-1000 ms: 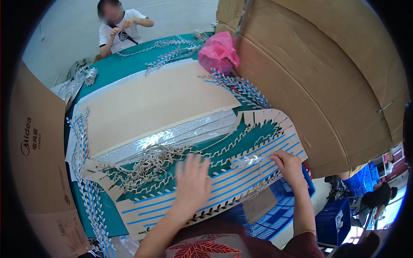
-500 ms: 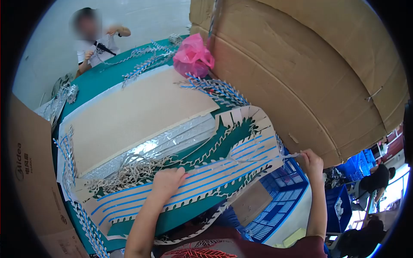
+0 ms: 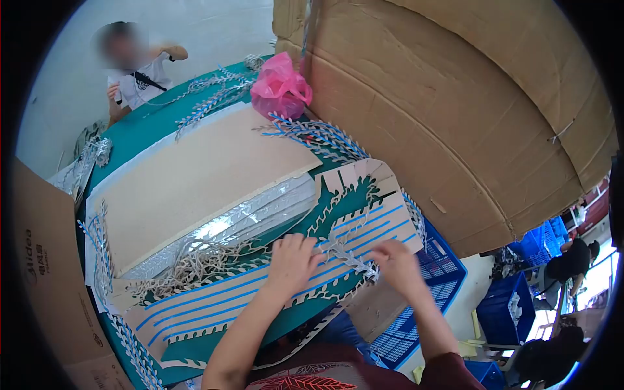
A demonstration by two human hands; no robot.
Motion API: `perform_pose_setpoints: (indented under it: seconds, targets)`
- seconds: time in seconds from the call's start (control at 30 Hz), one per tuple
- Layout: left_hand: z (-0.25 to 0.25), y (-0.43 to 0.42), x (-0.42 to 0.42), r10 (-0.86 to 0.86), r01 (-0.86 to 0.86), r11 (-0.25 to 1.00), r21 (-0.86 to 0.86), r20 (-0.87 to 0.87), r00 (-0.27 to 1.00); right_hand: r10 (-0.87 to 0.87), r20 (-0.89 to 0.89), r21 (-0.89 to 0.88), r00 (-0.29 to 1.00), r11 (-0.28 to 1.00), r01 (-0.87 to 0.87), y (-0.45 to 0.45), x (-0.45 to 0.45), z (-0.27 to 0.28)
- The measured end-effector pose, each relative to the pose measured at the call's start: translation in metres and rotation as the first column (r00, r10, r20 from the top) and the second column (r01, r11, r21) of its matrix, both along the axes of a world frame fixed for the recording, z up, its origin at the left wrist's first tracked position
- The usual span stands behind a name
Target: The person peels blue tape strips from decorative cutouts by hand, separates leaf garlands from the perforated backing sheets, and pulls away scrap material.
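A beige sheet with blue stripes and leaf-shaped edges point(image 3: 214, 304) lies across the near side of the green table. Over its right part hangs a silvery leaf strand point(image 3: 348, 255). My left hand point(image 3: 294, 261) has its fingers closed at the strand's left end. At the right end, my right hand point(image 3: 394, 260) pinches the strand near the sheet's lower edge. A tangle of pale cut strips point(image 3: 195, 265) lies left of my left hand, beyond the striped sheet.
A large beige board point(image 3: 208, 182) rests on silvery sheets. Behind are a pink bag point(image 3: 281, 88) and a seated person point(image 3: 140, 81). Tall cardboard point(image 3: 422, 117) stands at the right, with a blue basket point(image 3: 442, 273) below. Another carton point(image 3: 49, 279) is at the left.
My hands have come closer together, the right moving left and inward with the strand. The strand, stretched out half a second ago, now slants over the striped sheet. The view has shifted.
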State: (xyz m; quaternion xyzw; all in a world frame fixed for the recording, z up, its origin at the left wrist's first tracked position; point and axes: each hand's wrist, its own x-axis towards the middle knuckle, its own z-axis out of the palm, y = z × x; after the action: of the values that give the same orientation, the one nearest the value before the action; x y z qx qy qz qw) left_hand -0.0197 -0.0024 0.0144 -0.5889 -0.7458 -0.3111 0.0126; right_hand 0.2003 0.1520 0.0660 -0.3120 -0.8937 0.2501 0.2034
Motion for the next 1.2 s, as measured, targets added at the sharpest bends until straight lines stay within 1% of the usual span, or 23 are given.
perform_pose_setpoints:
  seconds: [0.07, 0.1, 0.17, 0.23, 0.27, 0.3, 0.33, 0.4, 0.5, 0.53, 0.6, 0.67, 0.7, 0.73, 0.77, 0.8, 0.9, 1.0, 1.03, 1.1, 1.13, 1.17, 1.2]
  targets:
    - [-0.011, 0.013, 0.005, -0.049, 0.047, 0.998, -0.031, -0.077, 0.996, 0.139, -0.009, 0.151, 0.990, 0.979, -0.136, -0.018, -0.028, -0.020]
    - [-0.016, 0.017, 0.006, -0.076, 0.071, 0.996, -0.048, -0.114, 0.991, 0.133, 0.076, 0.100, 0.988, 0.985, -0.140, -0.020, -0.033, -0.028]
    - [-0.025, 0.018, 0.003, -0.036, 0.028, 0.997, -0.067, -0.121, 0.992, 0.133, 0.245, -0.004, 0.960, 0.991, -0.137, -0.016, -0.039, -0.043]
    - [-0.032, 0.017, -0.004, 0.001, -0.012, 0.997, -0.076, -0.142, 0.990, 0.190, 0.176, 0.026, 0.966, 0.980, -0.197, 0.023, -0.019, -0.064]
    - [-0.035, 0.016, -0.007, 0.011, -0.024, 0.997, -0.078, -0.159, 0.987, 0.058, 0.178, 0.081, 0.982, 0.994, -0.074, 0.041, -0.002, -0.041]
    - [-0.038, 0.014, -0.008, 0.023, -0.036, 0.996, -0.076, -0.170, 0.985, -0.082, 0.183, 0.188, 0.980, 0.981, 0.047, 0.074, 0.024, -0.027]
    - [-0.041, 0.012, -0.007, 0.026, -0.041, 0.996, -0.083, -0.174, 0.984, -0.223, 0.176, 0.280, 0.959, 0.945, 0.169, 0.107, 0.049, -0.012]
    - [-0.043, 0.016, -0.010, 0.038, -0.053, 0.996, -0.074, -0.190, 0.981, -0.472, 0.208, 0.457, 0.857, 0.822, 0.341, 0.133, 0.090, 0.024]
    - [-0.042, 0.017, -0.006, 0.075, -0.085, 0.995, -0.050, -0.180, 0.981, -0.447, 0.138, 0.423, 0.884, 0.834, 0.355, 0.125, 0.123, 0.039]
    - [-0.042, 0.018, -0.005, 0.085, -0.094, 0.995, -0.040, -0.187, 0.979, -0.396, 0.095, 0.369, 0.913, 0.866, 0.337, 0.118, 0.128, 0.040]
    - [-0.034, 0.019, 0.001, 0.148, -0.161, 0.979, -0.125, -0.109, 0.983, -0.286, -0.009, 0.254, 0.958, 0.926, 0.279, 0.094, 0.116, 0.045]
    - [-0.017, 0.023, 0.012, 0.240, -0.247, 0.953, -0.177, -0.061, 0.969, -0.279, 0.013, 0.235, 0.960, 0.934, 0.268, 0.081, 0.111, 0.051]
    - [-0.016, 0.027, 0.016, 0.214, -0.220, 0.971, -0.093, -0.076, 0.974, -0.273, 0.028, 0.230, 0.962, 0.938, 0.259, 0.073, 0.108, 0.061]
    - [-0.017, 0.037, 0.020, 0.156, -0.158, 0.987, -0.011, -0.102, 0.983, -0.266, 0.042, 0.227, 0.963, 0.941, 0.250, 0.064, 0.104, 0.072]
    - [-0.017, 0.050, 0.026, 0.099, -0.091, 0.993, 0.071, -0.131, 0.986, -0.299, 0.054, 0.181, 0.953, 0.941, 0.285, 0.055, 0.100, 0.083]
    - [-0.014, 0.061, 0.035, 0.046, -0.022, 0.988, 0.151, -0.161, 0.986, -0.268, 0.059, 0.186, 0.962, 0.949, 0.253, 0.047, 0.097, 0.092]
    - [-0.001, 0.089, 0.070, -0.033, 0.041, 0.980, 0.194, -0.041, 0.999, -0.181, 0.070, 0.202, 0.981, 0.966, 0.164, 0.031, 0.090, 0.105]
    - [-0.018, 0.116, 0.064, -0.006, 0.002, 0.999, -0.041, -0.075, 0.997, -0.100, 0.059, 0.286, 0.993, 0.955, 0.079, 0.031, 0.093, 0.095]
    - [-0.022, 0.123, 0.061, -0.012, 0.007, 0.999, -0.049, -0.094, 0.995, -0.126, 0.065, 0.299, 0.990, 0.949, 0.101, 0.034, 0.096, 0.093]
    - [-0.030, 0.129, 0.053, -0.026, 0.017, 0.997, -0.073, -0.133, 0.991, -0.241, 0.024, 0.382, 0.970, 0.899, 0.214, 0.060, 0.124, 0.086]
    - [-0.032, 0.129, 0.051, -0.018, 0.008, 0.998, -0.070, -0.148, 0.989, -0.400, -0.040, 0.380, 0.916, 0.842, 0.384, 0.082, 0.149, 0.082]
    - [-0.034, 0.129, 0.052, -0.011, 0.001, 0.998, -0.064, -0.161, 0.987, -0.540, -0.049, 0.405, 0.840, 0.758, 0.511, 0.104, 0.175, 0.086]
    - [-0.034, 0.131, 0.053, -0.004, -0.004, 0.999, -0.049, -0.174, 0.985, -0.589, -0.085, 0.389, 0.804, 0.723, 0.571, 0.114, 0.202, 0.092]
